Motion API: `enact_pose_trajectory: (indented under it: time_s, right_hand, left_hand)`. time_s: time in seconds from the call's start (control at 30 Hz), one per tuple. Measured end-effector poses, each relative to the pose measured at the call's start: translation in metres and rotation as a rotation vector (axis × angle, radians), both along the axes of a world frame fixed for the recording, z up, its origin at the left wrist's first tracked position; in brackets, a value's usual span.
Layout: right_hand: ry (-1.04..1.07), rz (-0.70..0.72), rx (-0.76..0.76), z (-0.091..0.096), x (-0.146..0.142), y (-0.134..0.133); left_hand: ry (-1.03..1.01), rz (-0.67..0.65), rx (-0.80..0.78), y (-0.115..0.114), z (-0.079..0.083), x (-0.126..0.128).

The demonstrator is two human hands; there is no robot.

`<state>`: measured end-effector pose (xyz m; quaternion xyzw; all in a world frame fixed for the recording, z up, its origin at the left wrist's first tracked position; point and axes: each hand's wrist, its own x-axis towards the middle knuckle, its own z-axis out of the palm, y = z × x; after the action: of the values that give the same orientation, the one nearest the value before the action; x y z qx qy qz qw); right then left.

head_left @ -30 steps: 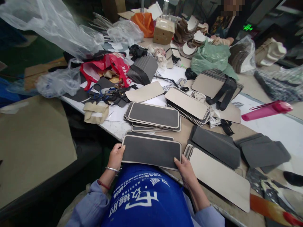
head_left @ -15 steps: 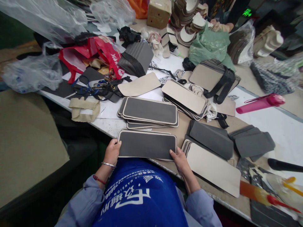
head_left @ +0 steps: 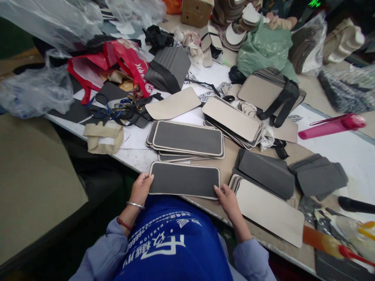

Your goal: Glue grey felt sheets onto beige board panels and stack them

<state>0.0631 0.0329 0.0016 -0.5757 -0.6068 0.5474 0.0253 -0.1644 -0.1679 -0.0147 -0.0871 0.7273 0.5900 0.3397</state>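
A dark grey rectangular panel with a pale border (head_left: 184,179) lies at the table's near edge. My left hand (head_left: 141,188) grips its left end and my right hand (head_left: 227,197) grips its right end, fingers curled on the edges. Just beyond it sits a stack of like grey panels (head_left: 187,139). To the right of my right hand lies a stack of beige panels (head_left: 268,210).
Behind are more beige panel stacks (head_left: 231,121), dark grey foam pieces (head_left: 266,171), a red plastic bag (head_left: 123,62), clear bags (head_left: 35,89), a green bag (head_left: 260,50) and a pink bottle (head_left: 331,127). A brush with a red handle (head_left: 334,246) lies at the right. Brown cardboard (head_left: 29,175) sits left, below the table.
The view has tilted down and shifted slightly. Both hands still hold the same panel at the table edge, now laid a little flatter.
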Motion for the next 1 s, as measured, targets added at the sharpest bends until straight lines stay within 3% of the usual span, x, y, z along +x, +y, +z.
enact_pose_trajectory:
  time_s: [0.27,0.63,1.0]
  right_hand:
    - [-0.118,0.072,-0.087,-0.009,0.003,-0.003]
    - [-0.154,0.159,0.021,-0.005,0.004,-0.007]
    - [-0.166,0.098,-0.003,-0.004,-0.001,-0.008]
  left_hand:
    - [-0.046,-0.004,0.014,-0.003,-0.002,-0.006]
    - [-0.233,-0.025,-0.111,-0.013,0.003,-0.007]
    - [-0.291,0.031,-0.165,-0.001,0.006,-0.002]
